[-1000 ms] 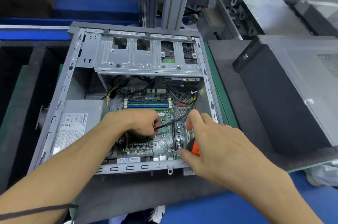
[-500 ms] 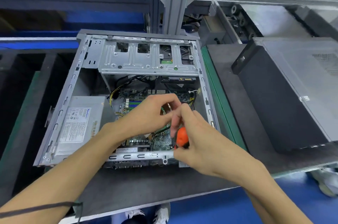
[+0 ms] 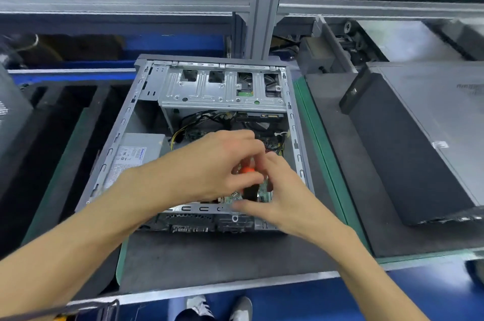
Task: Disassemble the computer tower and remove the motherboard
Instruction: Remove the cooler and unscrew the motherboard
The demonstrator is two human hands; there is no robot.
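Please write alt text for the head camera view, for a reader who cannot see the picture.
Two hands meet over the motherboard inside an open computer tower lying on a dark mat; an orange-handled screwdriver shows between the left hand and the right hand. A grey power supply sits at the left inside the case, and a closed tower lies to the right.

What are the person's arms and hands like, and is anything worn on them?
Both hands, the left hand and the right hand, are bare, with no gloves, rings or watch in view. Both forearms are bare too, with no sleeves in view. A thin dark strap crosses the left forearm near the picture's bottom edge; what it belongs to is unclear.
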